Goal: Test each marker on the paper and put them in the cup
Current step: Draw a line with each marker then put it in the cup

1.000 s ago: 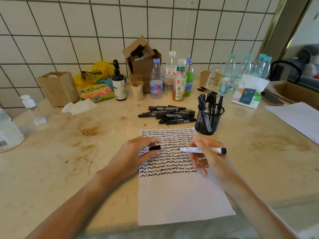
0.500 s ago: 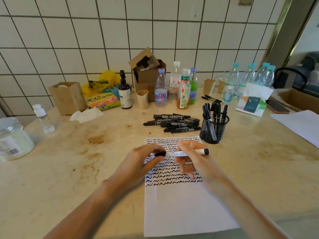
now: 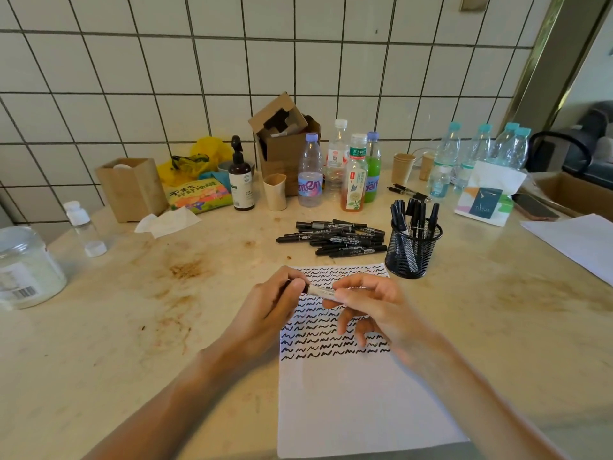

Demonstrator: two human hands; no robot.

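Half a second earlier the left hand (image 3: 268,307) held the black cap just clear of the marker (image 3: 323,291); a second ago the two were well apart. Now cap and barrel meet at the centre of the frame, over the upper part of the paper (image 3: 358,400). The left hand's fingers are curled round the cap end, which they hide, so whether the cap is fully seated cannot be told. The right hand (image 3: 374,310) pinches the white barrel between thumb and forefinger, its other fingers hanging loosely above the scribbles. This suggests the marker's test is done and that it is being closed, ready to go into the mesh cup (image 3: 412,250), which stands just beyond the paper's upper right corner. Counting from left to right: one sheet under the hands carries roughly a dozen rows of black squiggles on its upper half, its lower half blank. One marker is in hand. One heap of untested markers (image 3: 335,239) lies on the desk (image 3: 132,327) above the paper, perhaps a dozen, too overlapped to count exactly. The one cup holds about seven or eight markers standing upright, and two more pens (image 3: 403,190) lie behind it. Much of the task therefore remains.
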